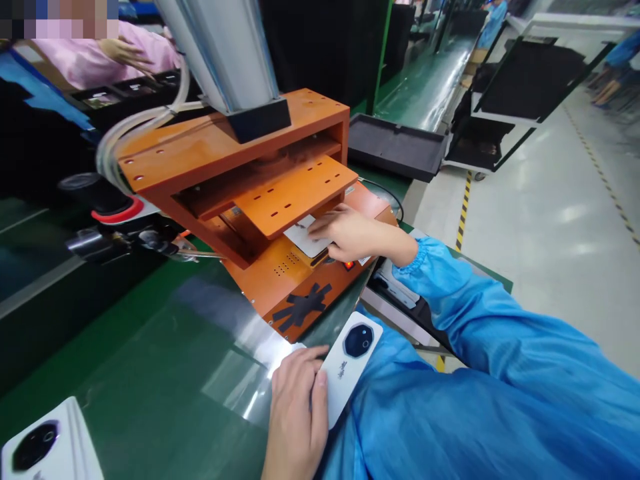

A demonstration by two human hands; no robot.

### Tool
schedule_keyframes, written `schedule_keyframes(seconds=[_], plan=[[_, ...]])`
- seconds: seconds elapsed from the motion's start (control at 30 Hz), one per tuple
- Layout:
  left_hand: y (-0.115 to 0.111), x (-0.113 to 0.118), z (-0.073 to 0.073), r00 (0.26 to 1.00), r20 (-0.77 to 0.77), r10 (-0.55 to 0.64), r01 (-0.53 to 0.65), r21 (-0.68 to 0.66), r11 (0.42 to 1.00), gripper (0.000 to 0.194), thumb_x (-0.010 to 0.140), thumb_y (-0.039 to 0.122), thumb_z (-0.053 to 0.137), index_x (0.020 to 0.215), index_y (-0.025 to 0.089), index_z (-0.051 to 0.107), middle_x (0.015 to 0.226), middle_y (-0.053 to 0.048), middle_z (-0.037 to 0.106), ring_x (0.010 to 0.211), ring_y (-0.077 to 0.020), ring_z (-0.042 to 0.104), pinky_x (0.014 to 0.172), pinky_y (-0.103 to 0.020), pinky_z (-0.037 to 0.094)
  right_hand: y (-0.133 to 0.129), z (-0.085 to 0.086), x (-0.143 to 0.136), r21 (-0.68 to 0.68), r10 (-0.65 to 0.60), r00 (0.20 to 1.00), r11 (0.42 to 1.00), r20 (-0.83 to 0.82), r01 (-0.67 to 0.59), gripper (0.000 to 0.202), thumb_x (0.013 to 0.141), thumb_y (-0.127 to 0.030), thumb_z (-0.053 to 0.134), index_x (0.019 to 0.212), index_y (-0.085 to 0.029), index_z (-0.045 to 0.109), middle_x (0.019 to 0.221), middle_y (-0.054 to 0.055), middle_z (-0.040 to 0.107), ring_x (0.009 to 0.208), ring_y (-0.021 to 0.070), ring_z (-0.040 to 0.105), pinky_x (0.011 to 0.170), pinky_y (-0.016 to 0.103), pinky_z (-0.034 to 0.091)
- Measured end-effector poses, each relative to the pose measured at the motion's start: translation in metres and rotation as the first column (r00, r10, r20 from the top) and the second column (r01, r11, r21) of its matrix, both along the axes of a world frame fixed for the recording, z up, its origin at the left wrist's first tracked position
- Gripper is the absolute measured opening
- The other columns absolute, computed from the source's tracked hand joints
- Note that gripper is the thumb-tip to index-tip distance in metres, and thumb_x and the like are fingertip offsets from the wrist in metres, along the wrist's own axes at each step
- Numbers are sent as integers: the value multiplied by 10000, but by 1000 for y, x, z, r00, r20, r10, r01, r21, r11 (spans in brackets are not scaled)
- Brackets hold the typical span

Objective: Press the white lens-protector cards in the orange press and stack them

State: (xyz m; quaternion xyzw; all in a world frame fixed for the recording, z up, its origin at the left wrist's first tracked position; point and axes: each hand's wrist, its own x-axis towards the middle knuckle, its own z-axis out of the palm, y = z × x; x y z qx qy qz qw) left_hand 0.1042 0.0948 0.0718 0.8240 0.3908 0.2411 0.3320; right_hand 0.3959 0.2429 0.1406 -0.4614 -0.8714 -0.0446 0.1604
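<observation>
A white phone back panel point(350, 373) with a round dark camera area leans over the table's front edge, its camera end up. My left hand point(300, 407) is closed on its left side. My right hand point(345, 233) reaches under the orange plate of a press point(300, 193), its curled fingers on a second white panel point(303, 237). That panel lies on the press bed, partly hidden by the fingers and the plate. At the bottom left, more white panels point(75, 440) lie stacked on the green table, a dark camera area on top.
Black tape strips point(303, 307) mark the press front. A large cylinder point(225, 53) rises above it. Behind are a black tray point(397, 140) and a cart point(530, 80). A person in pink point(100, 50) sits at the upper left. White pieces lie in a tray below my right arm.
</observation>
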Motion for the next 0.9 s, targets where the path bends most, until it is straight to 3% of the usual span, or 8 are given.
schedule_keyframes(seconds=[0.1,0.27,0.4,0.5,0.57,0.63,0.77,0.9], plan=[[8,10,-2,999,-52,8,0,139,990,169,991,253,464,952,239,628,1364,-77,656,1299,-298,510,1057,-499,371,-2,-7,-3,-31,-1,1000,1000,-10,0,362,775,-100,544,1079,-163,731,1220,73,732,1141,254,646,971,406,409],[12,22,-3,996,-85,26,-5,244,970,142,984,217,465,941,236,599,1378,-79,661,1362,-325,459,1066,-538,310,-7,-26,0,0,-29,994,1000,-110,29,453,852,-91,461,1246,-185,663,1350,73,678,1278,238,584,1045,416,378],[14,22,-6,991,-129,27,17,326,945,118,971,204,486,923,240,587,1372,-74,670,1343,-335,473,1032,-525,307,-41,-37,11,132,-101,957,981,-273,142,529,936,-131,409,1450,-196,511,1513,109,544,1438,249,453,1145,458,320],[16,21,-8,986,-157,62,8,410,912,88,950,196,521,930,239,595,1414,-69,648,1344,-356,480,1022,-532,298,-84,-58,25,197,-264,837,897,-479,395,439,975,-227,462,1406,-219,548,1382,121,623,1310,262,548,1101,465,389],[18,23,-9,982,-164,94,-8,462,887,67,932,198,547,935,234,604,1455,-77,618,1373,-379,467,1031,-549,284,-110,-77,38,153,-396,703,800,-590,579,364,976,-240,489,1320,-219,608,1184,111,675,1127,249,613,1007,445,466],[20,24,-10,979,-161,122,-24,506,862,72,918,203,563,958,231,616,1472,-94,603,1415,-398,437,1044,-568,272,-129,-96,50,85,-482,639,755,-600,650,342,979,-222,485,1289,-211,629,1058,93,661,1001,230,617,924,420,506],[26,26,-23,977,-155,146,-34,562,826,86,906,214,578,980,236,615,1502,-100,572,1445,-385,427,1022,-538,305,-140,-118,63,76,-532,687,761,-496,644,427,972,-181,487,1386,-216,587,1048,89,626,1001,229,586,900,409,501],[31,27,-33,979,-126,157,-59,566,822,66,891,210,611,941,251,602,1522,-69,551,1446,-360,439,1001,-501,320,-122,-127,71,78,-554,719,767,-420,637,580,940,-93,447,1497,-246,492,1013,73,595,945,214,552,866,383,490]])
